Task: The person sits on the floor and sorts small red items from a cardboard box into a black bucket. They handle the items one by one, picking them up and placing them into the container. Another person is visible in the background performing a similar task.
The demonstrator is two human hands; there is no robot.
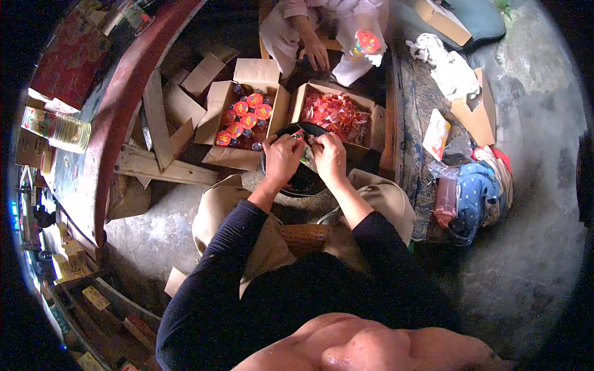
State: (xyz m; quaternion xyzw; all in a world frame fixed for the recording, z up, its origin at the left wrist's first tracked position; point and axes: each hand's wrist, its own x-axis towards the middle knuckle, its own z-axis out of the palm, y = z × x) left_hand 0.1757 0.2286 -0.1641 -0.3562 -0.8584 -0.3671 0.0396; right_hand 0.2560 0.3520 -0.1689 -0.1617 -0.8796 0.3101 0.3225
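My left hand [283, 158] and my right hand [328, 157] are close together over a black basin [299, 194] between my knees. Fingers of both hands are closed in a pinch at the upper part of a small printed packet [307, 161] with green, white and some red on it. The packet hangs between the hands, partly covered by the fingers. What lies inside the dark basin cannot be made out. Just beyond, an open cardboard box [215, 117] holds several round red-and-orange-topped items [245, 117] and dark caps. Beside it, another carton [301, 102] is filled with shiny red wrappers [334, 117].
A person [309, 31] sits opposite, a red packet [367, 42] at one hand. To the left stands a red-edged table [127, 93] with stacked containers [69, 133]. On the right, a patterned mat [416, 123] bears blue cloth [475, 196], a pinkish bottle [445, 199] and a carton [479, 111].
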